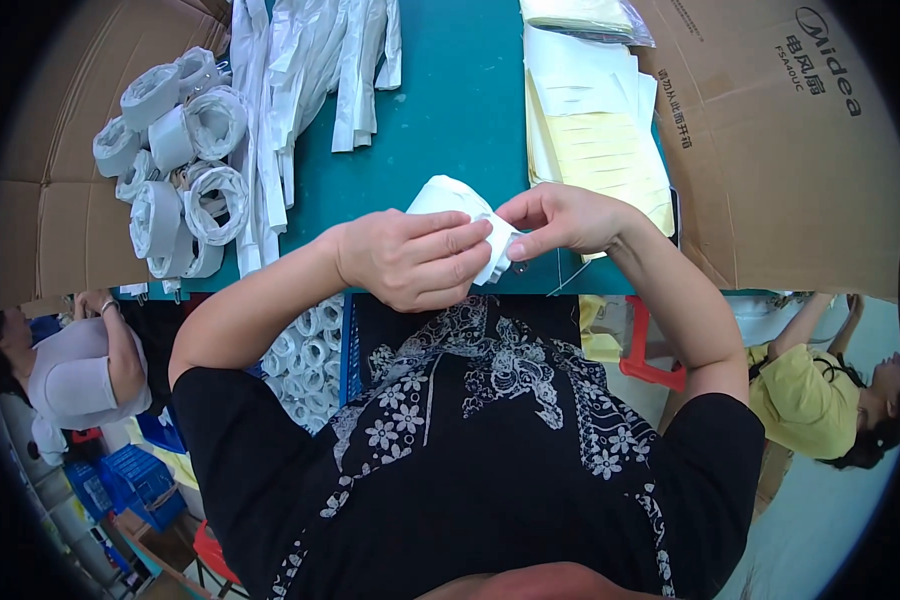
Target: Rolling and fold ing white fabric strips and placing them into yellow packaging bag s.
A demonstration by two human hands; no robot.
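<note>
A: Item one, and its place?
B: One white roll (pixel 448 194), above the near edge of the teal counter (pixel 455 90), between the two hands and touching both. Left hand (pixel 407 258): on the left and near side of the roll, back of the hand upward, fingers laid across the front. Right hand (pixel 567 220): at the right-hand side.

A: Condition of each hand?
B: Left: fingers curved and closed over the roll, thumb hidden. Right: thumb and forefinger drawn close together on the roll's right edge; remaining fingers partly hidden.

A: Appearance of the item?
B: Plain white, wound into a coil. Rounded top showing above the left fingers; a flat, folded-looking portion between the hands, its lower corner reaching below the fingertips. Centre of the coil hidden.

A: Surrounding stock?
B: Far left, a heap of white coils (pixel 170 135), rings with open centres, slightly ruffled inner edges. Beside them, long white strips (pixel 270 130), laid lengthwise, some overlapping. Right of centre, a stack of pale yellow and white sheets (pixel 610 150). Far right, one brown cardboard sheet (pixel 770 190), printed. Below the counter's edge, more white rings beside a blue crate (pixel 350 350).
</note>
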